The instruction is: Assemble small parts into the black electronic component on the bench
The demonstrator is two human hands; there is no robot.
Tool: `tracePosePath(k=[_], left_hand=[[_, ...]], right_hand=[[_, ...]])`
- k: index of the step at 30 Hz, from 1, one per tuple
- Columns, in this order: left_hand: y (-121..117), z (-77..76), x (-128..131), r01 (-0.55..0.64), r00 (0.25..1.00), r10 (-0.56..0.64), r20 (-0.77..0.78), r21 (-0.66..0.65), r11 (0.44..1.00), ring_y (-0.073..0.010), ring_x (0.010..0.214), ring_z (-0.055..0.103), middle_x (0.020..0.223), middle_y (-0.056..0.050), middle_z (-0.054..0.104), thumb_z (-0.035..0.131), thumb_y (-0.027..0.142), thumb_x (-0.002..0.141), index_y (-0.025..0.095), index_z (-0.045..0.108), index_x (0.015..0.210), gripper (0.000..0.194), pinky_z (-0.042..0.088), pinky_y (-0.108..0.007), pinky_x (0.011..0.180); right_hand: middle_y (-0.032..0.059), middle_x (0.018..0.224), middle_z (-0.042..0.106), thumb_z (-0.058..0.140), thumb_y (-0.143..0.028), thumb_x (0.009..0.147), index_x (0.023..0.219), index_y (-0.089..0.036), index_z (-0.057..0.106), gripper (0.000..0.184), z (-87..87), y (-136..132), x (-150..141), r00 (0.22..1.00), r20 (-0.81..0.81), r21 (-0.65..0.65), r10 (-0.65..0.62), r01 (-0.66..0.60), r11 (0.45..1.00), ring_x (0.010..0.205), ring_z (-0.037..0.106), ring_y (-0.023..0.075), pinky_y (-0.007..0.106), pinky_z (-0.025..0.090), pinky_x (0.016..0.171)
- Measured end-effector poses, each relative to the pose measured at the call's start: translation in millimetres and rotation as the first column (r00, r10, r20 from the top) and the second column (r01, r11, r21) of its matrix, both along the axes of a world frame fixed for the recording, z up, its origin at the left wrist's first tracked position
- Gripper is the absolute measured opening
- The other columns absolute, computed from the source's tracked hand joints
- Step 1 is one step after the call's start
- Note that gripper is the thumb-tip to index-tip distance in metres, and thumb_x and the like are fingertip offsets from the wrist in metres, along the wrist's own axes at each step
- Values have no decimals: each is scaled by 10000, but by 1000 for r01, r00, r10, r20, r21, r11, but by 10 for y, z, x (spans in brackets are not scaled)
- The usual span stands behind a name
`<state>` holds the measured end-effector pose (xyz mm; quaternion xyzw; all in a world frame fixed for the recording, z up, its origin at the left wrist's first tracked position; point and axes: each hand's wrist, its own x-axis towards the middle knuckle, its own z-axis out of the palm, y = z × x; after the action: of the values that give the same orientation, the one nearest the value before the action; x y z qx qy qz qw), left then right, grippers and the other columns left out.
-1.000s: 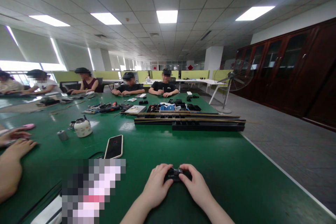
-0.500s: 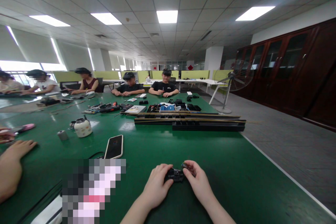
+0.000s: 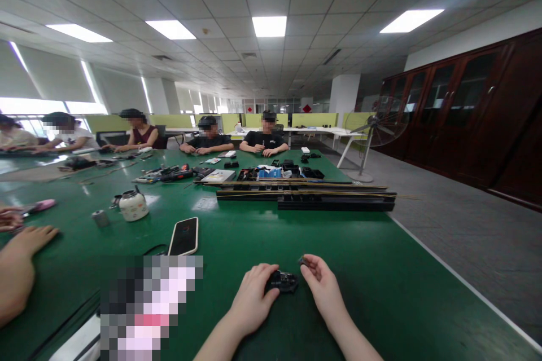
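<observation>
My left hand (image 3: 256, 293) is closed around one end of a black plastic housing (image 3: 284, 281) with an uneven, open-looking top. The housing is low over the green table (image 3: 381, 271), its left part covered by my fingers. To its right, my right hand (image 3: 319, 276) pinches a small dark piece (image 3: 302, 260) between thumb and fingertips. A gap separates that piece from the housing. The piece is too small to name.
Beyond my hands lie long black rails (image 3: 334, 201) with thin rods on top. A phone (image 3: 184, 236), a cream pot (image 3: 134, 205) and a metal cylinder (image 3: 100, 218) stand to the left. Another person's hand (image 3: 38, 237) rests at far left. Several people sit across the table.
My right hand has shifted slightly up and right, carrying the small dark piece away from the housing, whose right end now shows. My left hand stays in place.
</observation>
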<state>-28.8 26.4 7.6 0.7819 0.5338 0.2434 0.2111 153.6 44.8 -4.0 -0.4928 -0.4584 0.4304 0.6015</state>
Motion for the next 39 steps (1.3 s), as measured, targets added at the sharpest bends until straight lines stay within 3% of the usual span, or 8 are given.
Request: tracePosePath(k=[17, 39], left_hand=[[9, 5, 0, 1, 1000, -1, -6, 11, 1000, -211, 1108, 464, 1203, -55, 546, 488, 190, 777, 216, 501, 1207, 431, 330, -324, 967], [3, 11, 5, -1, 1000, 1, 7, 12, 1000, -213, 1109, 467, 1197, -57, 553, 486, 204, 774, 216, 509, 1206, 433, 334, -322, 965]], right_hand=[[91, 969, 685, 704, -482, 572, 914, -188, 595, 464, -10, 27, 50, 997, -51, -55, -54, 52, 997, 974, 621, 257, 383, 477, 878], [82, 957, 676, 688, -462, 578, 924, -191, 600, 448, -53, 52, 80, 990, -103, -78, -93, 85, 993, 928, 621, 253, 372, 508, 797]])
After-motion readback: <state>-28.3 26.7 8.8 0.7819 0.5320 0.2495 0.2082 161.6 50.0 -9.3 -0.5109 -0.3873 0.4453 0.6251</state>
